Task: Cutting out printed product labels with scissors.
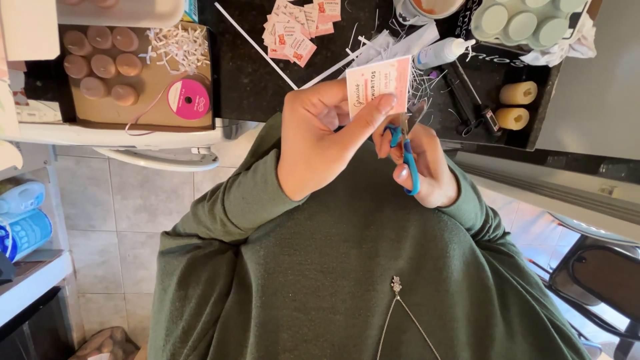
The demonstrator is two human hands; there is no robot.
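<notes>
My left hand (319, 137) pinches a small pink and white printed card (377, 83) by its lower edge, held up in front of my green sweater. My right hand (427, 167) grips blue-handled scissors (407, 147), whose blades meet the card's lower right edge. Both hands hover just in front of the black table (250, 80). A pile of several cut pink cards (298, 28) lies on the table behind my hands, with thin white paper strips (257, 47) beside it.
A cardboard box (150, 97) holds brown round sweets (100, 63), shredded paper and a pink ribbon spool (189, 99). A glue bottle (443, 51), a pale green mould tray (527, 23), two yellow rolls (517, 105) and a black pen (473, 100) lie at right. Tiled floor lies below left.
</notes>
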